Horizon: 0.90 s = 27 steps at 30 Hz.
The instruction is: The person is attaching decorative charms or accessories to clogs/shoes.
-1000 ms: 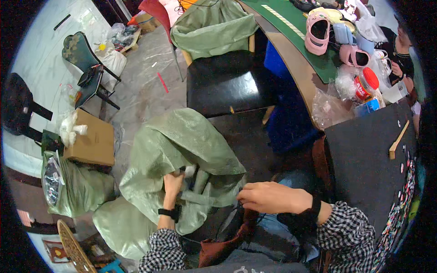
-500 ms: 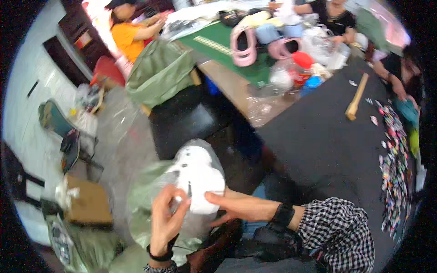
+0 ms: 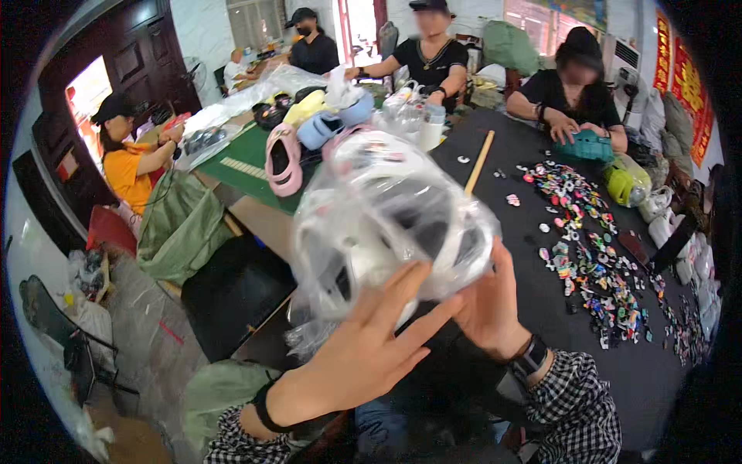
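A clear plastic bag (image 3: 386,220) with white clog shoes inside is raised in front of me, over the near edge of the black table (image 3: 618,371). My left hand (image 3: 371,348) presses its spread fingers against the underside of the bag. My right hand (image 3: 487,309) supports the bag from below on the right side. Both wrists wear dark bands, and my sleeves are black-and-white checked.
Several small colourful charms (image 3: 587,247) are scattered on the black table. Pink, blue and yellow clogs (image 3: 309,131) lie on the green mat beyond. A wooden stick (image 3: 479,161) lies on the table. Three seated people work across the table and one in orange at left. Green sacks (image 3: 182,224) stand on the floor.
My head has turned up from the floor and the green sack to the table. Both hands lifted the bag of white clogs from the sack up to table height.
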Motion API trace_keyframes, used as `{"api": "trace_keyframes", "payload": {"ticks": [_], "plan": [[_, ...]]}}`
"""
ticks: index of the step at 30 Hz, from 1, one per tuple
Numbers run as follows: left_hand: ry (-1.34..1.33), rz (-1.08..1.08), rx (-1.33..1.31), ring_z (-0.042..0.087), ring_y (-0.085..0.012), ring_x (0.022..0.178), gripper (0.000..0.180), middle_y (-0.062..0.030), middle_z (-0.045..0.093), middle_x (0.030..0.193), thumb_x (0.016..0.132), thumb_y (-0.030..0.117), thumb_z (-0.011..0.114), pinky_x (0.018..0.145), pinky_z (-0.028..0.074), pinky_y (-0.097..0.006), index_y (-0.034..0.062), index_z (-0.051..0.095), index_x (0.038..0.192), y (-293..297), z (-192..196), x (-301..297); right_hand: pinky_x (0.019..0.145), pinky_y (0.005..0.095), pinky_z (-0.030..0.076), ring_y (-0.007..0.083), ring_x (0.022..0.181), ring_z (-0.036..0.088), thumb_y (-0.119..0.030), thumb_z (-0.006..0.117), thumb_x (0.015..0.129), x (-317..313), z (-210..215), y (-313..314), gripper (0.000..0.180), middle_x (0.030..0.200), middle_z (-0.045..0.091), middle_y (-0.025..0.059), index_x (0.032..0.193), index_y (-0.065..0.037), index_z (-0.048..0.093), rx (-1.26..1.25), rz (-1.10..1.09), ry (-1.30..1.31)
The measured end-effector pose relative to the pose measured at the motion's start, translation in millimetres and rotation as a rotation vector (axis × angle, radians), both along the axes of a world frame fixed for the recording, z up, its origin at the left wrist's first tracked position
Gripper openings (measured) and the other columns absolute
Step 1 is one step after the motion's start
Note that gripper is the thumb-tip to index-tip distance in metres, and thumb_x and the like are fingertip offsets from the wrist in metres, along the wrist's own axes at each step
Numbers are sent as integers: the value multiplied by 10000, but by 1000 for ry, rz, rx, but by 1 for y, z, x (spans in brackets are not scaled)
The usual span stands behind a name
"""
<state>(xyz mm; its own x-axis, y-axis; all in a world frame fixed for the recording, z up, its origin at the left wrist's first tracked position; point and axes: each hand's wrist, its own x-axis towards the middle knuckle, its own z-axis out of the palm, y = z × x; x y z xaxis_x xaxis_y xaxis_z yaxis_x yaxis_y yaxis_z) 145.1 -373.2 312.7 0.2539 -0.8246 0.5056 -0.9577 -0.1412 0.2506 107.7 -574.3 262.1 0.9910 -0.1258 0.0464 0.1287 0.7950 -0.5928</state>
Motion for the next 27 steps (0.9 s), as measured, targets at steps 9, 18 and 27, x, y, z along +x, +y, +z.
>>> {"api": "trace_keyframes", "payload": {"ticks": [9,18,27], "plan": [[195,62,-221,636,-287,925,436,-137,602,1248,726,-39,681,870,501,-375,59,676,1151,15,-29,6,1022,470,465,303,1202,556,-456,401,1022,-25,-51,-88,580,1404,488,122,1450,-66,362,-461,-50,255],[378,293,-394,506,-293,1039,620,-167,492,1212,892,162,637,920,409,-374,3,386,1436,-1,-65,38,1117,356,306,235,1335,391,-336,607,946,-4,0,-55,793,1468,374,166,1516,-10,162,-839,-281,176],[418,236,-281,523,-217,836,672,-113,517,939,790,-24,652,765,451,-320,26,433,1424,-9,-76,18,1080,335,350,229,1277,461,-255,545,986,-5,-12,-98,523,1418,459,147,1401,36,418,-1016,-222,339]]}}
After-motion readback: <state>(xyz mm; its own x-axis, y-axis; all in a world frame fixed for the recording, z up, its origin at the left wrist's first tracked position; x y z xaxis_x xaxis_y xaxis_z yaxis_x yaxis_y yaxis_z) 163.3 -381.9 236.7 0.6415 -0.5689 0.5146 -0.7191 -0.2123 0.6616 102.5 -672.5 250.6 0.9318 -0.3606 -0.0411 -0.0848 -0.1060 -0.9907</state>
